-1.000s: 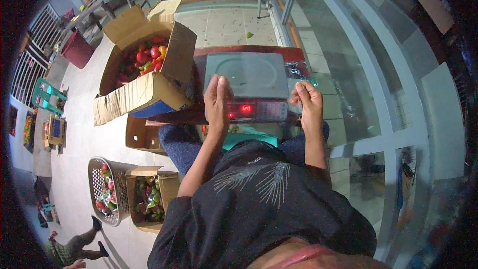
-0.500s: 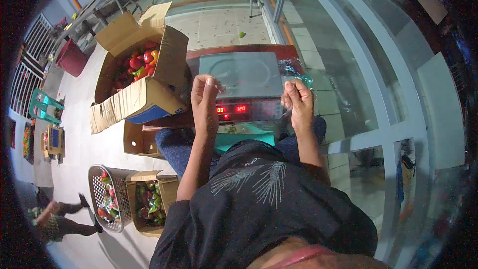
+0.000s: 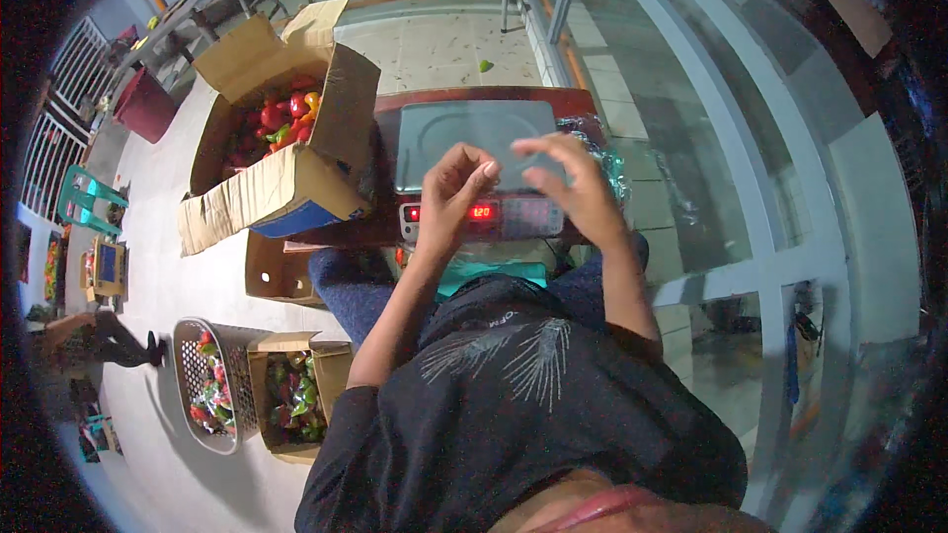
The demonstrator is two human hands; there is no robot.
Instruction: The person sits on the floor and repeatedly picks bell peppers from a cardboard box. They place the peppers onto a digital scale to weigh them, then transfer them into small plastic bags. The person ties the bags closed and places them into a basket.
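Facing scale: the scale [image 3: 472,128] sits on the counter [image 3: 573,104], beneath and just beyond both hands, its platform wider left to right.
Left hand [image 3: 462,188]: fingertips pinched over the scale's near middle, closer to its centre; cannot tell whether anything thin is gripped.
Right hand [image 3: 576,181]: fingers parted, blurred, over the scale's right edge, beside clear plastic [image 3: 616,181].

The scale [image 3: 430,143] is showing a smooth, dull plate, while clear plastic wrap [image 3: 618,178] is glinting, crinkled, beside it. The box [image 3: 242,195] is showing matt, creased cardboard; its peppers [image 3: 275,118] are shining, waxy and smooth. The shirt [image 3: 513,434] is looking like soft, matt cloth.
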